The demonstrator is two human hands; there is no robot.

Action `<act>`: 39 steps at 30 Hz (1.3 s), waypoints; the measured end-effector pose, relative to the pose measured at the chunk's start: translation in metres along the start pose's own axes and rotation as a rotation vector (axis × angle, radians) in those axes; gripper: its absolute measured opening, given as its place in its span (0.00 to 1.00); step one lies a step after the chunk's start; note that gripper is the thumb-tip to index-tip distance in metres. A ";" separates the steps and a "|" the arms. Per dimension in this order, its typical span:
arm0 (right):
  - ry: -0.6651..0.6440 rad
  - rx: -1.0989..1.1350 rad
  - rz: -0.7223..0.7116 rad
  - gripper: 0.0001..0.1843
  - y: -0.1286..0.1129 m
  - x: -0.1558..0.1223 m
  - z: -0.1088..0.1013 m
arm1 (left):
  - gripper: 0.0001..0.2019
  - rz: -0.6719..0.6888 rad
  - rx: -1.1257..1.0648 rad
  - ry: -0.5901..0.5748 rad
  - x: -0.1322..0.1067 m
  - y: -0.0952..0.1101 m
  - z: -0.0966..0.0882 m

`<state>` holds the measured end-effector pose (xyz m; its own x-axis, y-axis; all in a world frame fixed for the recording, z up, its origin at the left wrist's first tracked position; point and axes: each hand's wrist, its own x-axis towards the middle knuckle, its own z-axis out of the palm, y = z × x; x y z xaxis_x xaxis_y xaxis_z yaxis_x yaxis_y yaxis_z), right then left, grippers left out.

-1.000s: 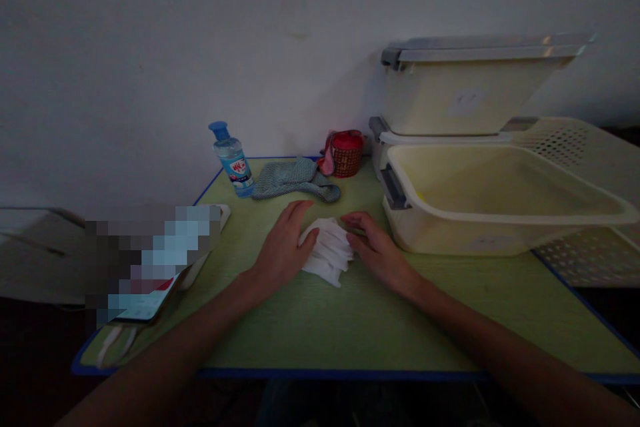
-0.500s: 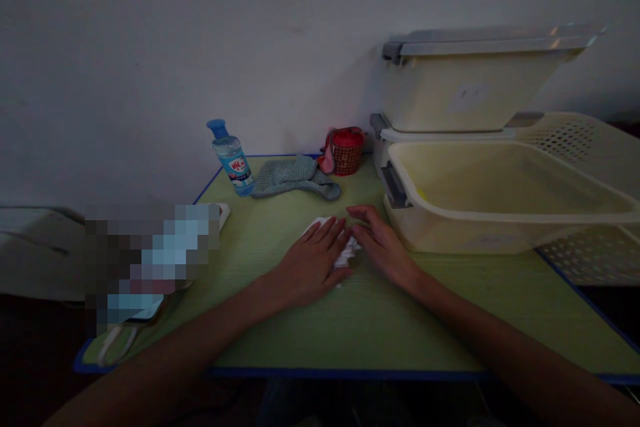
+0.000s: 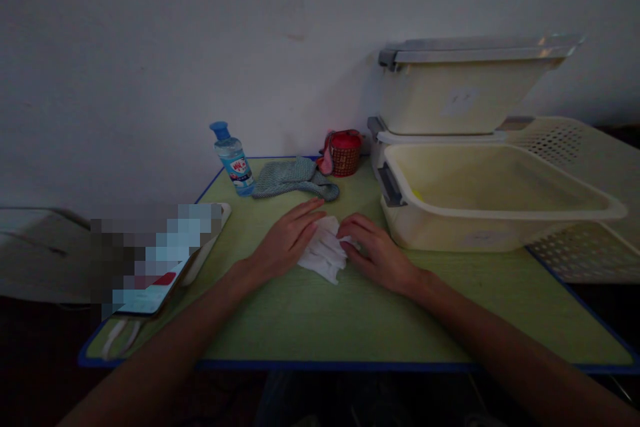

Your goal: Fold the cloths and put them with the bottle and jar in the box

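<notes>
A wrinkled white tissue (image 3: 324,253) lies partly spread on the green tabletop, between my two hands. My left hand (image 3: 283,240) rests at its left edge, fingers stretched out and pointing up to the right. From the other side, my right hand (image 3: 377,253) touches the tissue's upper right edge; its fingers are bent, with thumb and forefinger apart. Just beyond the hands lies a grey-blue mesh cloth (image 3: 295,179). A clear bottle with a blue cap (image 3: 236,163) stands left of that cloth.
At the right stand a cream plastic basin (image 3: 460,233) and a lidded storage box (image 3: 450,97), near a perforated basket (image 3: 575,140). A small red woven basket (image 3: 345,157) sits by the wall. On the left, a partly blurred phone (image 3: 150,297) leans with a white cable. Blue trim edges the table (image 3: 325,365).
My left hand has slid off the tissue, up and to the left, uncovering it. The tissue now looks more spread out. The fingers of my right hand have moved slightly left onto its edge.
</notes>
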<state>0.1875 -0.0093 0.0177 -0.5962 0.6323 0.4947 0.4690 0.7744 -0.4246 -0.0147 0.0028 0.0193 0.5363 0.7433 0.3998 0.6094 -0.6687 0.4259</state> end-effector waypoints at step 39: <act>-0.311 -0.457 -0.105 0.05 0.008 -0.001 -0.022 | 0.12 0.129 -0.071 -0.170 -0.003 0.000 0.009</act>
<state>0.2059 -0.0038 0.0303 -0.7867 0.5686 0.2406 0.5898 0.8072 0.0209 -0.0113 0.0009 0.0108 0.7014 0.6393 0.3151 0.4898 -0.7535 0.4385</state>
